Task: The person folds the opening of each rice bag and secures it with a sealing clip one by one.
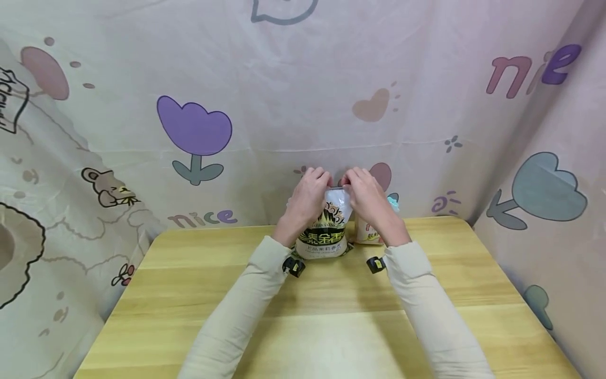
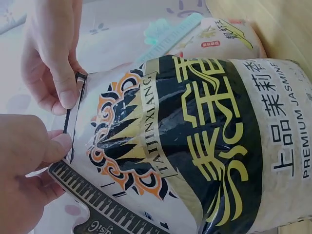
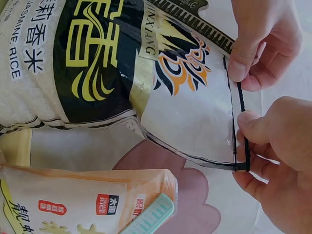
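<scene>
A plump bag of jasmine rice, clear with black and gold print, stands upright at the back of the table. My left hand pinches its flat top edge between thumb and fingers. Close beside it, my right hand pinches the right part of the same edge. Along that edge runs a thin black strip; the wrist views do not show whether it is a separate piece. A black ruler-like piece with piano-key print lies along the bag's left side, close to my left fingers.
Right of the rice bag is a smaller pink-and-white packet, partly hidden by my right arm in the head view. A teal ruler-like piece lies against it. Behind hangs a patterned cloth, close to the wooden table's back edge.
</scene>
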### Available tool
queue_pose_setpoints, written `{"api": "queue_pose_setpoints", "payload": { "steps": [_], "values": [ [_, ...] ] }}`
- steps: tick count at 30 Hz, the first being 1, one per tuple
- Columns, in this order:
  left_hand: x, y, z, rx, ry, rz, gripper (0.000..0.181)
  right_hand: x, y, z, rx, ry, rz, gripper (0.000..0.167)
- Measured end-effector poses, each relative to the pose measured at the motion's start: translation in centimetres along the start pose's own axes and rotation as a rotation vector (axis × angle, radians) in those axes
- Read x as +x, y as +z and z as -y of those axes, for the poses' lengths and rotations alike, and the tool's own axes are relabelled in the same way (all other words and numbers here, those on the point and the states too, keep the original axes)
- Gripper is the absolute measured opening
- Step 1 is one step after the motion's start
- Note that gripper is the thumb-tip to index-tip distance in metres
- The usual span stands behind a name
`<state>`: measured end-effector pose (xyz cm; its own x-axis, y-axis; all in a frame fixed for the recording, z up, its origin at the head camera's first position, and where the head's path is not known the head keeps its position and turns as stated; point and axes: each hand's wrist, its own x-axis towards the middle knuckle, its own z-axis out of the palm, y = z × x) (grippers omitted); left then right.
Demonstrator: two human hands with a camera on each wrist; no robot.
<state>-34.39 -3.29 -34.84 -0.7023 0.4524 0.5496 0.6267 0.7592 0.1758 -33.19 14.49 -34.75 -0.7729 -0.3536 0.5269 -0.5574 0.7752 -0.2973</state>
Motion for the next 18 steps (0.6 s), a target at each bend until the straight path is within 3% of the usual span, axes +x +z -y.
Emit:
{"api": "queue_pose_setpoints", "payload": {
  "steps": [5,13,18],
  "values": [
    [-0.4,-0.2,-0.5,-0.015,-0.013,0.038,0.027,-0.6,-0.1,-0.1,0.017,0.019,0.009,0.005],
    [-1.0,-0.7,-0.9,-0.025,-0.010,0.037,0.026,-1.2,-0.3,0.2,0.041,-0.002,-0.002,0.004],
    [-1.1,-0.8,-0.7,-0.070,0.024,-0.014,0.012,-1.5,-0.4,0.3,0.074,-0.013,-0.037,0.004]
  ]
}}
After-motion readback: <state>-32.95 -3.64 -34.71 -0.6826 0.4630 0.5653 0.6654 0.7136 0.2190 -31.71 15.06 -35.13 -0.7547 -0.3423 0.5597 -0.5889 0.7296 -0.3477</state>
